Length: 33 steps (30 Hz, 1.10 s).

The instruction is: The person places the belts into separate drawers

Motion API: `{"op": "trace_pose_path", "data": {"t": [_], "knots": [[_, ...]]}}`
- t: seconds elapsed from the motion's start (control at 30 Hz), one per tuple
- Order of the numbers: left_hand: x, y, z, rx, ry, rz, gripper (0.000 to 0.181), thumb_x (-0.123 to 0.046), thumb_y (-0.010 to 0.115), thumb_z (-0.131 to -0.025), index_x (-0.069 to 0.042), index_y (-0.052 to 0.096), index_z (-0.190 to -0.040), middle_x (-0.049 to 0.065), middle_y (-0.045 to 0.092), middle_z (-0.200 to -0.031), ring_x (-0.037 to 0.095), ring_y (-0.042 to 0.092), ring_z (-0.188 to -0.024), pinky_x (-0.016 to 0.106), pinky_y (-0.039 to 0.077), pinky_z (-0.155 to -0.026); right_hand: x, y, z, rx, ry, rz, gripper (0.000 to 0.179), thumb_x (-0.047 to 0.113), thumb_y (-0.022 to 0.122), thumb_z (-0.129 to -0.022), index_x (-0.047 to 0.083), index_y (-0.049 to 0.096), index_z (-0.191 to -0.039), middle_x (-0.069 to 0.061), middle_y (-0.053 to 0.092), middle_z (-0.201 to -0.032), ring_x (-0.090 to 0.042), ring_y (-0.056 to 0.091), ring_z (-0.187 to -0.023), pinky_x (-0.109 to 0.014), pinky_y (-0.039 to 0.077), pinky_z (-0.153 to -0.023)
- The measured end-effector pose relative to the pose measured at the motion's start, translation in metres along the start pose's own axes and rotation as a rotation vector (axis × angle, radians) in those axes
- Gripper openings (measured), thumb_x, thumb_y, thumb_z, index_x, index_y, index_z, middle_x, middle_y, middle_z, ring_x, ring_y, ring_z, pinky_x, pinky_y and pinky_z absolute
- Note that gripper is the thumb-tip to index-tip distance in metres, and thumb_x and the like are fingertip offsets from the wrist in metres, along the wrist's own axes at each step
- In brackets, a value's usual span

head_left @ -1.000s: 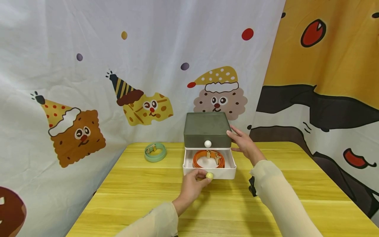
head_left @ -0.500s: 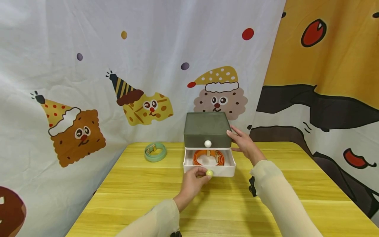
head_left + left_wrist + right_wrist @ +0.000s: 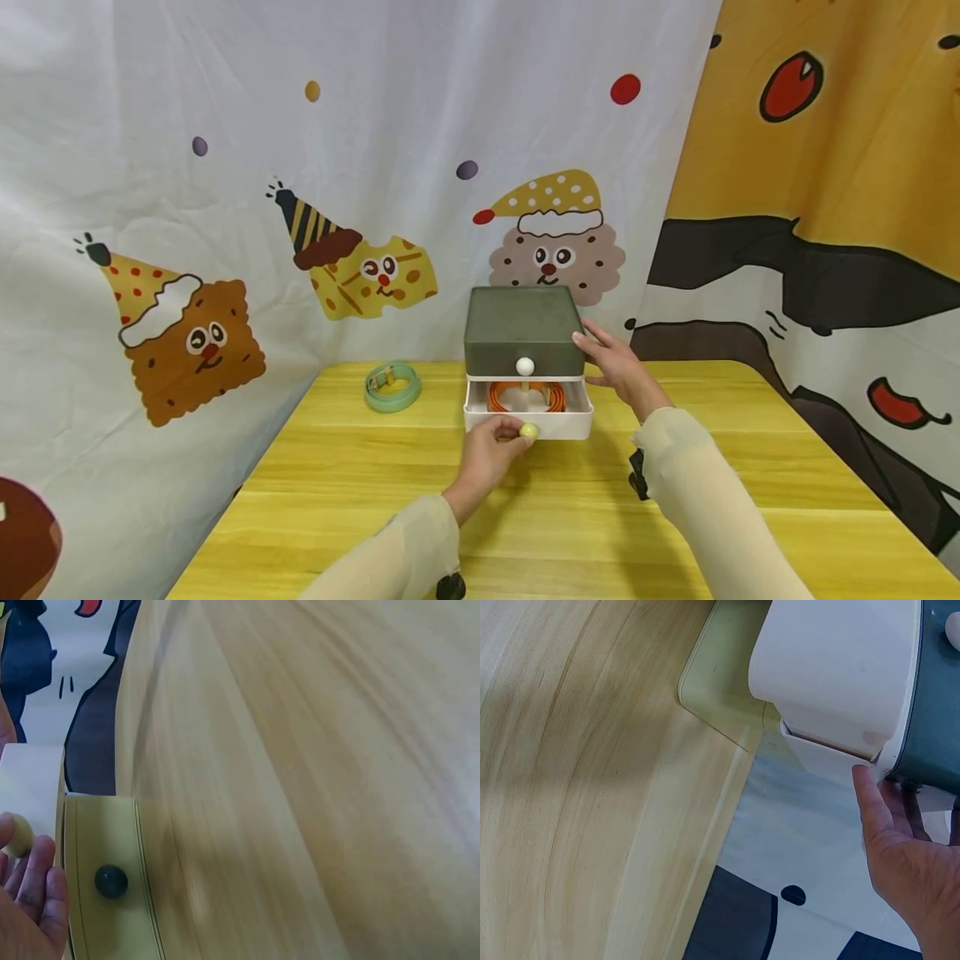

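A small stacked drawer unit (image 3: 523, 321) has a dark green top tier with a white knob (image 3: 525, 367). Under it, the white drawer (image 3: 566, 427) is pulled partway out, and a coiled orange belt (image 3: 496, 400) with gold-coloured metal parts lies inside. My left hand (image 3: 483, 458) pinches that drawer's pale yellow knob (image 3: 528, 432) between thumb and fingers. With extended fingers, my right hand (image 3: 621, 368) touches the right side of the unit; the right wrist view shows the fingertips (image 3: 862, 776) beside the white tier. Part of the orange belt is hidden by the upper tier.
On the wooden table (image 3: 360, 483), a coiled mint-green belt (image 3: 393, 406) lies left of the unit. The left wrist view shows a yellow-green bottom drawer (image 3: 94, 832) with a dark knob (image 3: 111, 881). A printed cloth (image 3: 375, 108) hangs close behind the table.
The white drawer has slid inward, away from me, with the orange belt in it. My left hand has moved forward with the knob; the right hand has stayed in place.
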<state>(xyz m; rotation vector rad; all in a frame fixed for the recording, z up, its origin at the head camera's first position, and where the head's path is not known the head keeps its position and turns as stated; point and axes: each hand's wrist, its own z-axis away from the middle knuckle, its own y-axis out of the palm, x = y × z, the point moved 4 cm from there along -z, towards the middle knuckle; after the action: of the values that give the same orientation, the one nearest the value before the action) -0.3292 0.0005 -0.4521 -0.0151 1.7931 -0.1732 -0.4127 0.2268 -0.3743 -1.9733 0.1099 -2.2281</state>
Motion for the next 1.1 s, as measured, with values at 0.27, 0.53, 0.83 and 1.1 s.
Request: {"op": "trace_pose_path", "data": {"t": [0.27,0.53,0.83,1.1], "knots": [[0.002,0.002,-0.010,-0.016,-0.003,0.017,0.016,0.005,0.076,-0.082,0.006,0.068,-0.096,0.014,0.070,-0.089,0.017,0.067,-0.075,0.043,0.059,-0.071,-0.001,0.001,0.002,0.010,-0.011,-0.004,0.071,0.048,0.053,-0.101,0.035,0.015,-0.159,-0.012,0.016,-0.164,-0.036,0.025,-0.146,-0.059,0.031,-0.109],[0.009,0.001,-0.023,-0.025,-0.002,-0.004,0.014,0.004,0.076,-0.083,0.003,0.068,-0.095,0.010,0.071,-0.086,0.015,0.066,-0.068,0.050,0.057,-0.074,-0.001,0.000,0.003,0.018,-0.012,-0.011,0.073,0.050,0.055,-0.099,0.036,0.015,-0.159,-0.012,0.014,-0.164,-0.035,0.024,-0.146,-0.059,0.031,-0.109],[0.011,0.001,-0.033,-0.041,-0.007,-0.055,0.014,-0.001,0.077,-0.084,-0.001,0.070,-0.096,0.007,0.070,-0.087,0.013,0.065,-0.072,0.043,0.058,-0.072,0.000,0.000,0.002,0.022,-0.006,-0.002,0.074,0.052,0.055,-0.098,0.037,0.015,-0.159,-0.010,0.009,-0.165,-0.036,0.023,-0.147,-0.058,0.033,-0.108],[0.013,0.002,-0.042,-0.056,-0.011,-0.037,0.015,0.001,0.077,-0.084,0.001,0.069,-0.097,0.008,0.070,-0.088,0.014,0.066,-0.073,0.038,0.059,-0.069,0.000,0.000,0.001,0.011,0.000,0.006,0.073,0.051,0.055,-0.099,0.037,0.016,-0.159,-0.010,0.011,-0.165,-0.035,0.025,-0.146,-0.057,0.036,-0.107]]}}
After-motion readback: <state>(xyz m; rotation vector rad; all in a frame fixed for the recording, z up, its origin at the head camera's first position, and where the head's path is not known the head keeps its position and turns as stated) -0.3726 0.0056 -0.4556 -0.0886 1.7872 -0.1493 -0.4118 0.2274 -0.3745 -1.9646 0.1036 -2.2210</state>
